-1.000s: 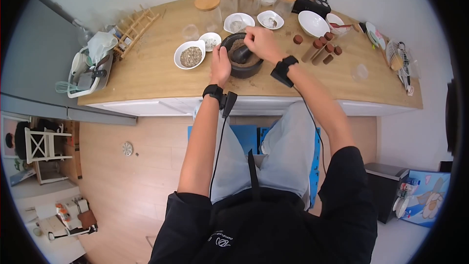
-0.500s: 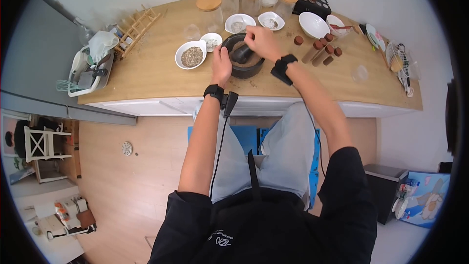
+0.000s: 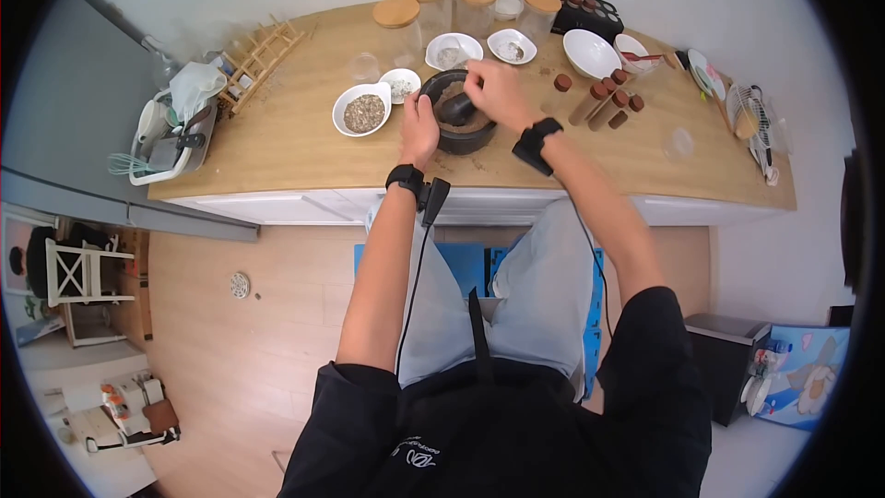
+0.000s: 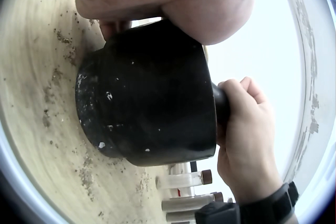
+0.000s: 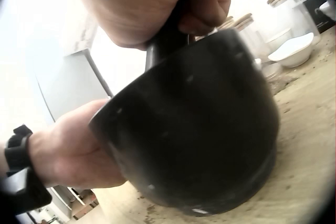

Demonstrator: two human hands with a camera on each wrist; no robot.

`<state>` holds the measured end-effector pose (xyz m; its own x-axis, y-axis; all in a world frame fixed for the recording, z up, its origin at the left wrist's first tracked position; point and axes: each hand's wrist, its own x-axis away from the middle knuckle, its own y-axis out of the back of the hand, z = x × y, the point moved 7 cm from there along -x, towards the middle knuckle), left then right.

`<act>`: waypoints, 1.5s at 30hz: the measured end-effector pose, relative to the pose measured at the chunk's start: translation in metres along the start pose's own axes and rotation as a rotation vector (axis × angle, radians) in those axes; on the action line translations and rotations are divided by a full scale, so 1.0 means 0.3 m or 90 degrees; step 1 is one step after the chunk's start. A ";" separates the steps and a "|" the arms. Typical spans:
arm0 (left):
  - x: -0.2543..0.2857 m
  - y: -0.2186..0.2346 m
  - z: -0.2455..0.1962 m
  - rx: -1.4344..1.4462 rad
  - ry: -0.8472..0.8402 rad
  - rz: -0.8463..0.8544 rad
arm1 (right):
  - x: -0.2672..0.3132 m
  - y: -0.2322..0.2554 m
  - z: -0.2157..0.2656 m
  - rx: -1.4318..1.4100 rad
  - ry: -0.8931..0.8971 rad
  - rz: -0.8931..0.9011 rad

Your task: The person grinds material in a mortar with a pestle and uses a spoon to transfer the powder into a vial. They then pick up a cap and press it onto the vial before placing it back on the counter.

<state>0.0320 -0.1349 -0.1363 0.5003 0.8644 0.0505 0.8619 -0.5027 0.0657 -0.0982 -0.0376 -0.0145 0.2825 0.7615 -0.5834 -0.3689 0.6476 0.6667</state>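
A dark stone mortar stands on the wooden counter near its front edge, with brown ground powder inside. My left hand holds the mortar's left side, thumb by the rim and fingers reaching round the wall. From the right, my right hand grips the top of a black pestle, which leans in the bowl. In the right wrist view the fist wraps the pestle above the rim; its lower end is hidden by the mortar wall.
Left of the mortar sit a white bowl of coarse seeds and a smaller white dish. Behind are white dishes and wooden-lidded jars. Several brown-capped tubes stand to the right. Loose crumbs dot the counter.
The right hand and pestle have shifted slightly within the mortar, still gripped. The left hand keeps its place on the mortar; the whole head view has moved a little.
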 end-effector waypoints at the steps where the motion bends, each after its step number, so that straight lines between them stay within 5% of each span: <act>1: 0.001 0.003 -0.003 0.017 -0.016 0.013 | -0.010 0.024 -0.017 0.031 -0.025 0.010; 5: -0.004 0.006 -0.008 -0.045 -0.014 -0.013 | -0.005 0.061 0.018 0.085 -0.006 -0.091; 8: 0.013 0.008 0.006 -0.035 -0.038 -0.010 | -0.013 -0.012 -0.025 0.054 -0.023 0.052; 12: -0.021 0.004 0.021 -0.040 -0.035 -0.022 | -0.021 0.054 0.042 0.133 0.047 -0.085; 17: -0.026 0.002 0.043 -0.075 -0.006 -0.023 | -0.025 0.016 -0.030 0.055 -0.085 0.083; 20: -0.021 0.005 0.030 -0.106 0.009 -0.025 | -0.064 0.050 0.035 0.082 0.013 0.010; 27: -0.013 0.003 0.032 -0.138 -0.006 -0.060 | -0.119 0.083 0.090 0.068 -0.043 0.107; 34: -0.017 0.003 0.023 -0.127 -0.065 -0.049 | -0.066 0.033 0.115 0.222 0.062 0.195; 40: 0.009 0.011 -0.018 -0.169 -0.011 -0.018 | 0.000 0.037 0.127 0.287 0.188 0.058; 42: 0.016 0.012 -0.021 -0.168 -0.019 -0.027 | 0.026 0.006 0.108 0.262 0.178 0.002; 45: 0.022 0.006 -0.027 -0.175 0.018 -0.049 | 0.020 0.015 0.055 0.131 -0.031 -0.025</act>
<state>0.0363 -0.1302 -0.1279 0.4283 0.9014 0.0627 0.8409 -0.4231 0.3375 -0.0835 -0.0296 -0.0074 0.3378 0.7327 -0.5908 -0.1702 0.6649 0.7272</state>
